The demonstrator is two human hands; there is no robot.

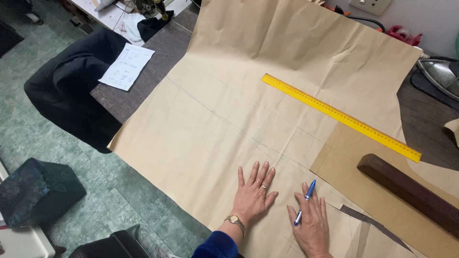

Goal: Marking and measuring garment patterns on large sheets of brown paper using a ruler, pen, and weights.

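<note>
A large sheet of tan pattern paper (pixel 224 110) covers the table, with faint pencil lines drawn across it. My left hand (pixel 254 193) lies flat on the paper near its front edge, fingers spread, with a ring and a wristwatch on it. Just to the right, my right hand (pixel 311 222) also presses flat on the paper, with a blue pen (pixel 305 201) held between its fingers, tip pointing away from me. A long yellow ruler (pixel 340 116) lies diagonally on the paper beyond both hands, untouched.
A dark wooden block (pixel 409 191) lies on a darker brown paper piece (pixel 354 167) at the right. A white note sheet (pixel 126 67) sits on the grey table at left, beside a black cloth-covered chair (pixel 71 86). An iron (pixel 440 71) rests far right. A dark box (pixel 36 191) stands on the floor.
</note>
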